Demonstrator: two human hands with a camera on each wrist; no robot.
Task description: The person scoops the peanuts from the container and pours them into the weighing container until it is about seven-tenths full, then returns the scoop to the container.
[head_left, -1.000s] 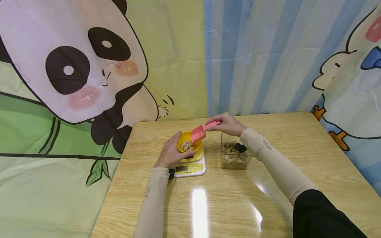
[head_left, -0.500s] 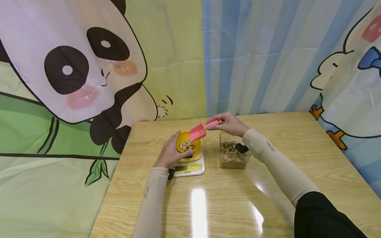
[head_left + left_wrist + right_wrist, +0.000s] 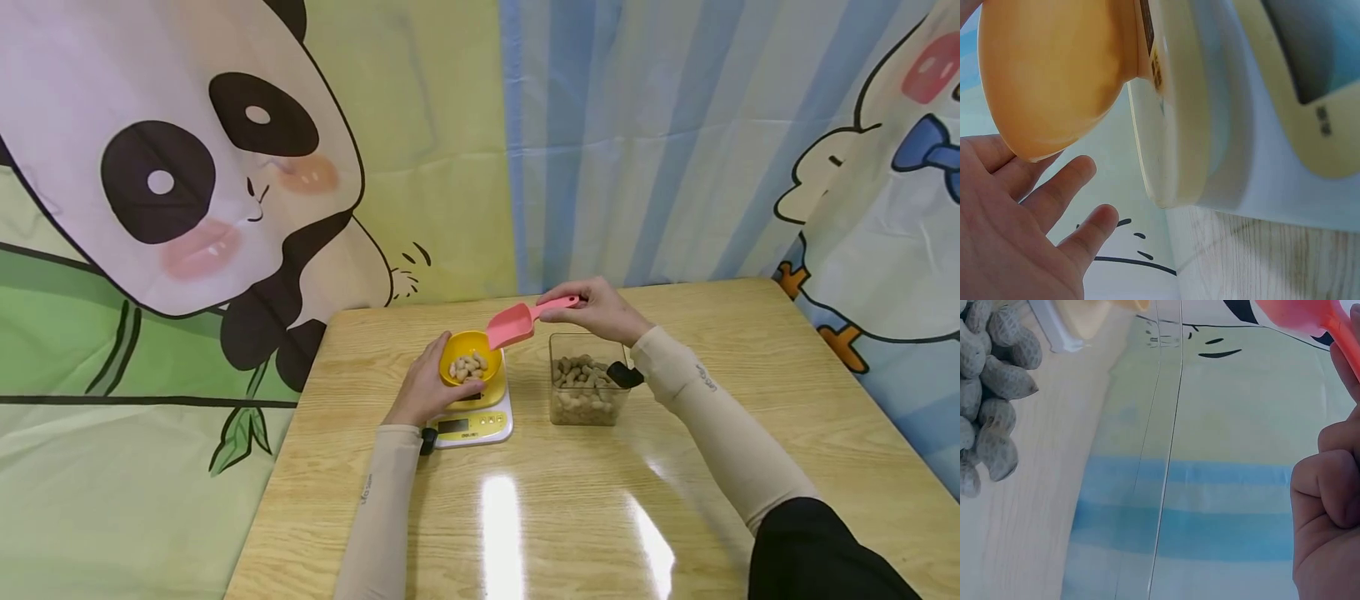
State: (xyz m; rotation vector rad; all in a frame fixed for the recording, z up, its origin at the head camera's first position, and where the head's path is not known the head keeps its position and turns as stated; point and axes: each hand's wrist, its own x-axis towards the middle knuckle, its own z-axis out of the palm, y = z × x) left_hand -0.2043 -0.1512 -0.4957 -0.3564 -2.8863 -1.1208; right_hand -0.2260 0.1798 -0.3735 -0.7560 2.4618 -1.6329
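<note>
We count one scoop (image 3: 512, 325) gripped in the fingers of the right hand (image 3: 596, 310); one bowl (image 3: 462, 342), several peanuts (image 3: 468, 367) inside, held by left hand (image 3: 424, 388) fingers; one scale (image 3: 491, 427) beneath; one box (image 3: 581, 346) below right fingers.

Right hand (image 3: 1332, 512) holds a pink scoop (image 3: 1300, 312) — peanuts (image 3: 1007, 378) well apart.

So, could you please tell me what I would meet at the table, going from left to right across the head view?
Left hand → bowl → scoop → box.
</note>
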